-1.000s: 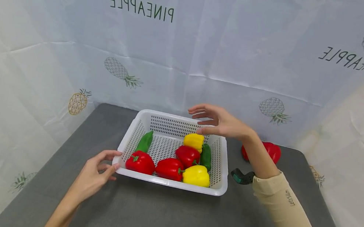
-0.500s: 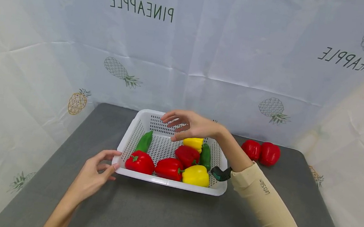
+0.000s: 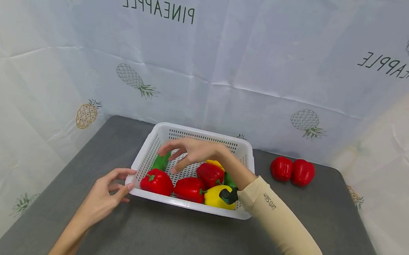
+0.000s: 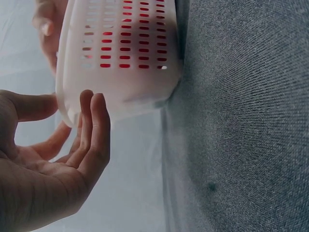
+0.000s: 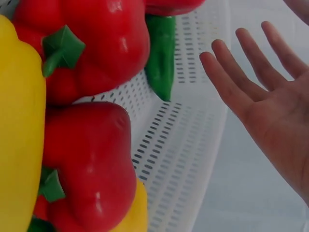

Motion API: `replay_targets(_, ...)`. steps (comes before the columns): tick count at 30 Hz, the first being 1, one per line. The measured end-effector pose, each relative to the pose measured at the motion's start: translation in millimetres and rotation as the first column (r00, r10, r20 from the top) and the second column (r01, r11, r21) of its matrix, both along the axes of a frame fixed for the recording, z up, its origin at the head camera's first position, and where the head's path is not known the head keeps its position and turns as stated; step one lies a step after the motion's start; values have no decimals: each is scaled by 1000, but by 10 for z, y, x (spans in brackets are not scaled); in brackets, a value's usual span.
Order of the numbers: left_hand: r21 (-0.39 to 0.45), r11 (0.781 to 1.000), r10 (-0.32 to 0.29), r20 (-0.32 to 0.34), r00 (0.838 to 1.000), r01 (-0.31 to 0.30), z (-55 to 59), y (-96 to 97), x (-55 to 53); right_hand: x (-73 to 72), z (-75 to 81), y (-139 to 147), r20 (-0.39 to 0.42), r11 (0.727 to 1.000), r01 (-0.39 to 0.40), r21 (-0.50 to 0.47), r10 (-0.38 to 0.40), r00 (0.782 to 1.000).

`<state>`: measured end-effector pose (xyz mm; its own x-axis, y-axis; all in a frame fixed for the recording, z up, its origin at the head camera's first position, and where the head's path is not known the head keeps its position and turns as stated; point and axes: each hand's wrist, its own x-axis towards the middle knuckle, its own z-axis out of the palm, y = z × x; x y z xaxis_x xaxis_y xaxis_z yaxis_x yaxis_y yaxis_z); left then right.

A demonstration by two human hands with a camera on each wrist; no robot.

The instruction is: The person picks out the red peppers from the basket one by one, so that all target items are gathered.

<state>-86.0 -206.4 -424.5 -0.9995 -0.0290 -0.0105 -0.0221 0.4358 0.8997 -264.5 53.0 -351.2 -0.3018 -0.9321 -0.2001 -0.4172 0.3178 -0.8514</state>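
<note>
My left hand (image 3: 106,192) holds the near left corner of a white slotted plastic basket (image 3: 189,204). In the left wrist view its thumb (image 4: 36,107) meets the rim and the other fingers bend below it. Over the basket's left half hovers my right hand (image 3: 195,149), fingers loosely spread with nothing in them. Beneath its fingertips lies a long green pepper (image 3: 160,164), partly covered in the head view. Several red bell peppers (image 3: 157,182) line the front and middle. A yellow bell pepper (image 3: 212,195) sits front right; another yellow one (image 3: 215,163) is mostly hidden behind my right forearm.
Two red bell peppers (image 3: 281,169) stand side by side on the grey table (image 3: 185,242), right of the basket. A second green vegetable (image 3: 229,181) shows beside the right forearm. Behind the table hangs a pineapple-print curtain (image 3: 211,61).
My right hand has moved left across the basket, from its back right side to above the green pepper, uncovering both red peppers on the table. The left hand has stayed at the corner.
</note>
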Motion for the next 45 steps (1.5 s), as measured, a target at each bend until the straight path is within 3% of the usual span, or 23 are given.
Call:
replay_targets(7, 10, 1000, -10, -23, 1000, 10, -7, -17, 3, 15, -158, -156, 81, 992, -56, 115, 47, 996)
replay_targets(26, 13, 1000, -6, -10, 1000, 6, -25, 7, -9, -8, -372, -321, 77, 969, -88, 229, 72, 994)
replay_targets(45, 12, 1000, -8, -10, 1000, 8, -16, -24, -7, 56, -257, -351, 28, 967, -78, 242, 74, 997)
